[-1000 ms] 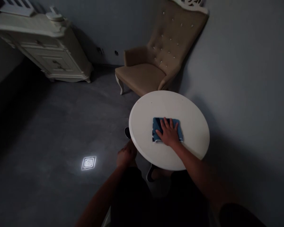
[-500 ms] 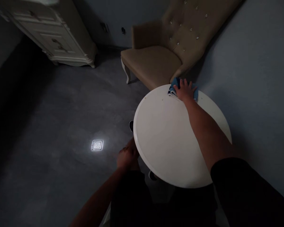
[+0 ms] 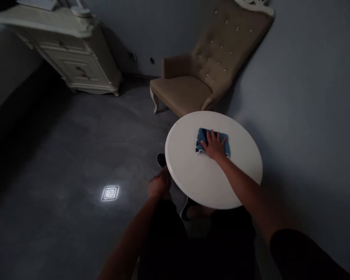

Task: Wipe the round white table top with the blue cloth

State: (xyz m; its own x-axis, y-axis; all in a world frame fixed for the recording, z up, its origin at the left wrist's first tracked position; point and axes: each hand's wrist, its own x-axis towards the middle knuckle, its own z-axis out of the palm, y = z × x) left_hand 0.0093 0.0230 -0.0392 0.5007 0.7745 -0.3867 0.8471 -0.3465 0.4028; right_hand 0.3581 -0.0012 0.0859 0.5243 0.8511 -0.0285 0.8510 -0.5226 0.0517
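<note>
My right hand (image 3: 215,146) lies on a folded blue cloth (image 3: 202,136) with its fingers spread, pressing it against the tabletop. Dark patches and a whitish edge show on the cloth. Under it is a round white table (image 3: 189,175), its surface glossy and marked by a few tiny specks near the far rim. My left hand (image 3: 159,185) rests on my left knee, just beside the table's left edge. Its fingers are dim and partly hidden, so their pose is unclear.
Beyond the table stands a tan tufted armchair (image 3: 181,91). A cream cabinet (image 3: 81,74) is at the back left, with a bed-like edge (image 3: 14,81) beside it. The grey wall (image 3: 306,116) runs close along the right. A bright square light patch (image 3: 110,193) shows on the floor.
My right hand and the cloth have moved from the table's far rim back toward me, nearer the middle. The view has tilted up. My left hand stays at the knee.
</note>
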